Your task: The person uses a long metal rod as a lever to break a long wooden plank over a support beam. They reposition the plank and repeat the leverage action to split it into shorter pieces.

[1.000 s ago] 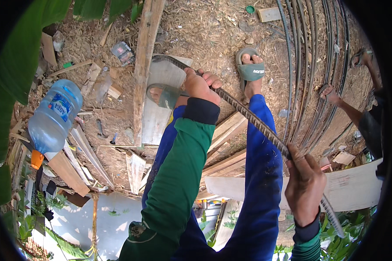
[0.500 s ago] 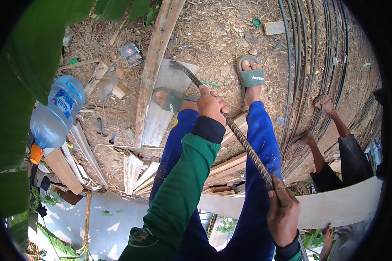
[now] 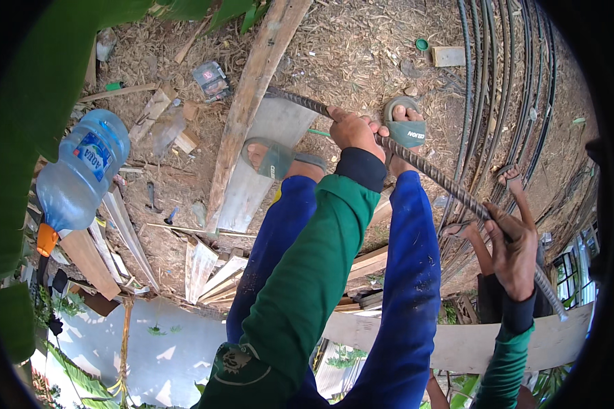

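My left hand (image 3: 355,131), in a green sleeve, is closed around a long ribbed steel bar (image 3: 433,178) near its far section, above my feet. My right hand (image 3: 514,255) grips the same bar lower and farther right, with a short end sticking out past it. The bar slants from upper left to lower right; its far end reaches over a pale board (image 3: 242,198) beside a long wooden plank (image 3: 258,68). My left sandalled foot (image 3: 269,158) rests by that board, and my right foot (image 3: 406,135) is partly behind the bar.
Many long bars (image 3: 488,82) lie along the right. A co-worker's legs and feet (image 3: 515,187) are among them. A large water bottle (image 3: 82,170), a hammer (image 3: 152,198) and scrap wood (image 3: 89,262) lie left. A pale curved panel (image 3: 477,344) crosses the lower right.
Both my hands have moved up and to the right in the picture, still holding the bar, which has shifted with them. The co-worker's legs at the right have shifted.
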Demonstrator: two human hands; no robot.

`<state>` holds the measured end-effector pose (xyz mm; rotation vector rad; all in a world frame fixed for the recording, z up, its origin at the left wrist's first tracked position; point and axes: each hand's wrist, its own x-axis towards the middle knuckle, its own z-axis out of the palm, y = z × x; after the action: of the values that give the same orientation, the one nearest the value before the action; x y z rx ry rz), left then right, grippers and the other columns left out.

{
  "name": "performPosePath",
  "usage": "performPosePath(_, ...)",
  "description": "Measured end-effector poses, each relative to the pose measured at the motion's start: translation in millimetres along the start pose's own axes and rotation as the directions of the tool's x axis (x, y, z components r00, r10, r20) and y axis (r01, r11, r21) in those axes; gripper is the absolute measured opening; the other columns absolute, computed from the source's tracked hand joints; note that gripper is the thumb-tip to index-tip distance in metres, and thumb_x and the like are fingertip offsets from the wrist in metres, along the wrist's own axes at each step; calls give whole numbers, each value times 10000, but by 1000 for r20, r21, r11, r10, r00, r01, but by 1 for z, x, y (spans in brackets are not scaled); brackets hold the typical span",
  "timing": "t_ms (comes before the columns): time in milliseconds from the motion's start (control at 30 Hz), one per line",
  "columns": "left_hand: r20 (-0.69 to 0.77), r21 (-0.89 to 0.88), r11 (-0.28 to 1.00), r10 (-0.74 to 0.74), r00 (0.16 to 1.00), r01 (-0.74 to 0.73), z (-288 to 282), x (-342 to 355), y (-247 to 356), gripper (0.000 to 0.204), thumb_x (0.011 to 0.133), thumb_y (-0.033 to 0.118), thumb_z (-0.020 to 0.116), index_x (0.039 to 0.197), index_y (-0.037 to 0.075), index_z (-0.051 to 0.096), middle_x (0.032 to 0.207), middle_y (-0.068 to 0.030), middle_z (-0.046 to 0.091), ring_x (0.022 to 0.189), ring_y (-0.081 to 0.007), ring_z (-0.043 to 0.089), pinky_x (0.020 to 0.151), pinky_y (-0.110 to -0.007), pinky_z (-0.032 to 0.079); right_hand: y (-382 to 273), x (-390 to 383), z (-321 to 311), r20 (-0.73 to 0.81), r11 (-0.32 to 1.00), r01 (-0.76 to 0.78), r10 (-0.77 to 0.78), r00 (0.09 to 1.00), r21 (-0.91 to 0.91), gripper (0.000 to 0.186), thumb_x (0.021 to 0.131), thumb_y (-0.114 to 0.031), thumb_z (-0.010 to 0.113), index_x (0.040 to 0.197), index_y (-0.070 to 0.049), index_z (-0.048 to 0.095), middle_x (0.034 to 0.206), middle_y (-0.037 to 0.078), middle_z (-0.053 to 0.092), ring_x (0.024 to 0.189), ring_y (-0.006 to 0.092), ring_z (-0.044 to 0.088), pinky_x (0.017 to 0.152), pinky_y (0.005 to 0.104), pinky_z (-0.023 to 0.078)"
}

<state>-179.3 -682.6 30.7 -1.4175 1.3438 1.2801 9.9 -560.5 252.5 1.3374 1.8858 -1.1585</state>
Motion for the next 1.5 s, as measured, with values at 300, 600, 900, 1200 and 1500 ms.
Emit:
performPosePath(300,-212,-59,997,-69,975,58,48,0,-13,674,1018,576,270,1174,-64,411,895,-176,504,540,-237,462,503,-419,405,78,90,-5,-30,985,159,-162,986,-68,294,929,-171,664,1118,53,689,673,96,574,579,135,476,545,305,393)
performPosePath(600,-225,-65,990,109,968,-127,59,45,-30,651,1016,588,304,1085,-53,392,767,-105,447,548,-209,420,463,-374,415,125,148,24,14,989,147,-147,989,-20,351,918,-245,682,1135,31,691,792,160,686,641,191,600,627,333,478)
performPosePath(900,-35,-145,982,114,993,-118,18,18,-35,506,1004,616,327,921,118,369,658,11,303,525,-141,299,482,-287,308,80,45,3,-23,994,106,-106,994,6,276,931,-178,651,1140,-3,693,678,133,571,547,221,581,506,380,416)
performPosePath(1200,92,-6,982,-187,978,188,-28,-21,42,436,1029,532,333,809,163,408,622,43,326,511,-109,321,484,-282,301,-111,-45,-28,125,957,-52,90,988,-284,323,875,-17,611,1196,21,622,1184,261,629,769,354,668,630,413,516)
performPosePath(1500,230,-269,943,-133,964,195,30,-12,49,453,1056,443,273,765,106,358,622,14,315,529,-131,345,513,-284,342,-101,33,-67,-163,876,122,-222,961,-467,179,855,-105,698,1004,-8,722,717,126,645,513,233,602,512,336,475)
